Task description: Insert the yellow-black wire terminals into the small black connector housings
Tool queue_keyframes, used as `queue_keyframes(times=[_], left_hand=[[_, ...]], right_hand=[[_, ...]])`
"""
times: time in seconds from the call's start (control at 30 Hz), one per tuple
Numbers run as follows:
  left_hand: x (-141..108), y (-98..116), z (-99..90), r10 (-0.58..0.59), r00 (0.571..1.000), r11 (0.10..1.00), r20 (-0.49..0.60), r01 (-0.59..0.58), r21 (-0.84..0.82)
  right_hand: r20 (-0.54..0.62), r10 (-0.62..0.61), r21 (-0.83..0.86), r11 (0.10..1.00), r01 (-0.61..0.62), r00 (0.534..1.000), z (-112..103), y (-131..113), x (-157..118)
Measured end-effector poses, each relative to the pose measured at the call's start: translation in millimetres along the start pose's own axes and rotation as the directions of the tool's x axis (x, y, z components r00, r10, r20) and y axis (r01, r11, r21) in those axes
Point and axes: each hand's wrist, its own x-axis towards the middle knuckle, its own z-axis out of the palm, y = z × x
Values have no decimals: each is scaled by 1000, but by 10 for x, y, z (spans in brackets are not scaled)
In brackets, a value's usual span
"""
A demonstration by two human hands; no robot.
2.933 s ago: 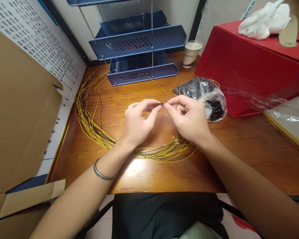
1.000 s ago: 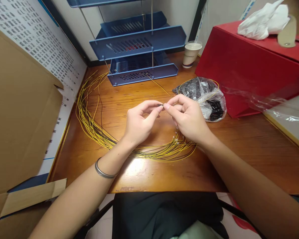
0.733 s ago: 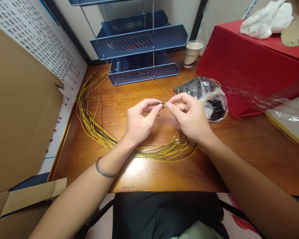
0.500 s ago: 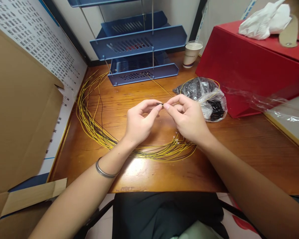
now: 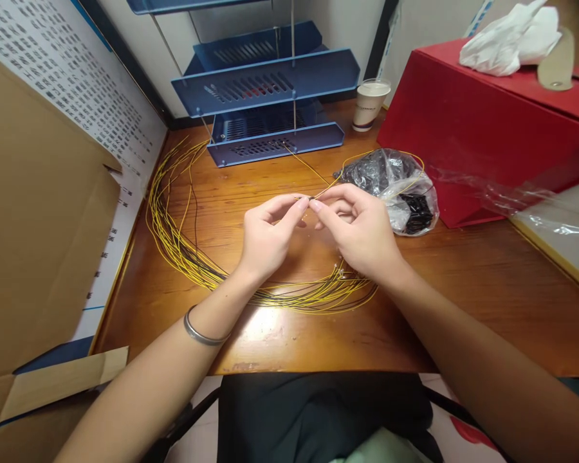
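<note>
My left hand and my right hand meet fingertip to fingertip above the wooden table. The left thumb and index finger pinch a small dark piece, mostly covered by the fingertips. Between the right thumb and index finger is the end of a thin yellow wire, which runs up toward the blue rack. Below and to the left of both hands curves a bundle of yellow and black wires. Behind my right hand lies a clear plastic bag with small black pieces inside.
A blue tiered rack stands at the back, beside a paper cup. On the right is a red box with a crumpled white tissue on top. Cardboard rises at the left. The table's front edge is near my lap.
Both hands have shifted slightly left, and their fingertips are closer together. The dark piece between them shows less than before. The loop of yellow wire over the bag has moved a little.
</note>
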Motion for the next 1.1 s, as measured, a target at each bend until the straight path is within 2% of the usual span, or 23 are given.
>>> queue_keyframes(times=[0.17, 0.4, 0.63, 0.93, 1.1], left_hand=[[-23, 20, -1, 27, 998, 997, 55, -30, 66], [9, 10, 0, 62, 997, 997, 40, -64, 51], [15, 15, 1, 34, 999, 997, 30, -36, 64], [92, 23, -71, 14, 995, 1000, -96, -14, 5], [96, 19, -65, 3, 995, 1000, -96, -2, 12]], right_hand=[[-33, -28, 78, 997, 31, 999, -2, -10, 24], [-23, 3, 113, 994, 0, 1000, -8, -27, 17], [-33, 30, 108, 994, -27, 999, -8, -63, 0], [-87, 10, 91, 996, -2, 996, -16, -94, 7], [-121, -1, 117, 993, 16, 993, -19, -80, 23]])
